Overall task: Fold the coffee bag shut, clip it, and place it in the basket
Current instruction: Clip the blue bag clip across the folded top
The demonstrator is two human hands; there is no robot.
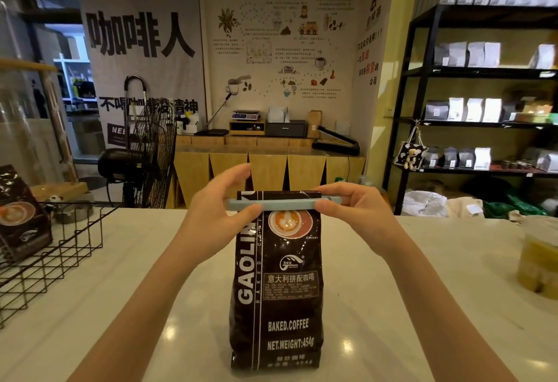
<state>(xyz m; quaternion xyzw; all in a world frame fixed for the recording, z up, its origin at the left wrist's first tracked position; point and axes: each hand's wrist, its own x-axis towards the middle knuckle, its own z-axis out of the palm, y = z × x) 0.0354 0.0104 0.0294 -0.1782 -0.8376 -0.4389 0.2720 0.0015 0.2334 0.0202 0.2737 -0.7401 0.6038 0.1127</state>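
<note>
A dark brown coffee bag (pixel 277 285) stands upright on the white counter, its top folded over. A long pale blue clip (pixel 287 204) lies across the fold near the top of the bag. My left hand (pixel 220 209) pinches the clip's left end, thumb in front and fingers behind the bag. My right hand (pixel 347 203) pinches the clip's right end the same way. A black wire basket (pixel 54 248) sits at the left on the counter, with another coffee bag (pixel 21 215) leaning inside it.
A translucent container with yellow contents (pixel 540 257) stands at the counter's right edge. Beyond the counter are a black floor fan (pixel 151 152), a wooden bench with a scale and sealer, and black shelves (pixel 483 94) of bags.
</note>
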